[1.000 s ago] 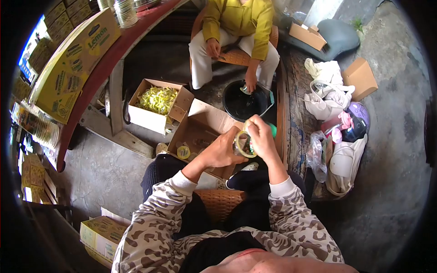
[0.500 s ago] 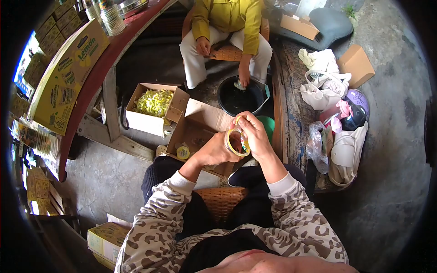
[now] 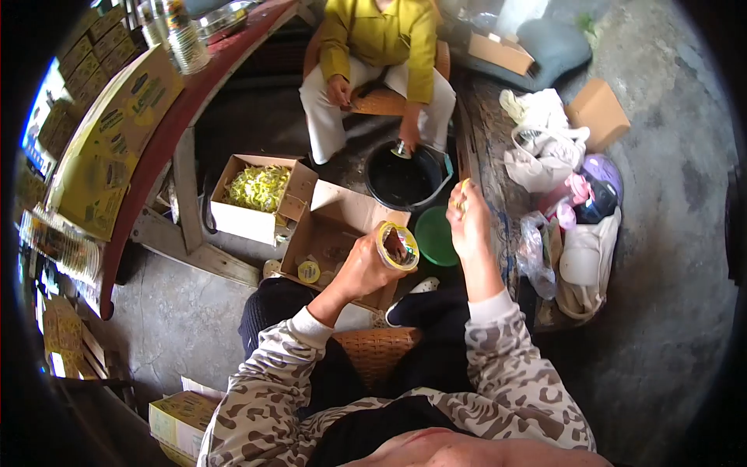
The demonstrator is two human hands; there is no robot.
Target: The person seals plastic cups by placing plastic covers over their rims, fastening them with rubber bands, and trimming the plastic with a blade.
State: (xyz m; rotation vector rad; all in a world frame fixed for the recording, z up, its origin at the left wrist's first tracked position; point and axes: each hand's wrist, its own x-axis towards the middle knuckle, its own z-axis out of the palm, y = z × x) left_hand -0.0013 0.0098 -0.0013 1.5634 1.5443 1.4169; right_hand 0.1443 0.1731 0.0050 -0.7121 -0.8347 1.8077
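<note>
1. I see the seated person's left hand (image 3: 364,265) wrapped firmly around a clear cup (image 3: 398,246) with a yellow rim; the cup is held up over the right side of the open carton (image 3: 354,204), tilted so its mouth faces the wearer; something brown shows in it, though whether inside or through the wall I cannot tell.

2. The right hand (image 3: 470,222) is well apart from the left, raised off to the right of the open carton; its fingers are closed together on a yellow strip (image 3: 464,187), mostly hidden by the grip.

3. Inside the open carton, in its near left part, lies a yellow-marked cup (image 3: 309,272); other clear pieces near it are too dim to name.

4. Just left of the open carton stands a white-sided box (image 3: 247,218) heaped with yellow strips (image 3: 257,187); to the right of the open carton sits a green basin (image 3: 437,236).

5. Beyond the open carton is a black bucket (image 3: 403,177); a co-worker in a yellow jacket (image 3: 381,39) sits behind it, one hand (image 3: 410,134) lowered to the bucket with a small clear item; the other hand (image 3: 338,89) rests near a knee.
</note>
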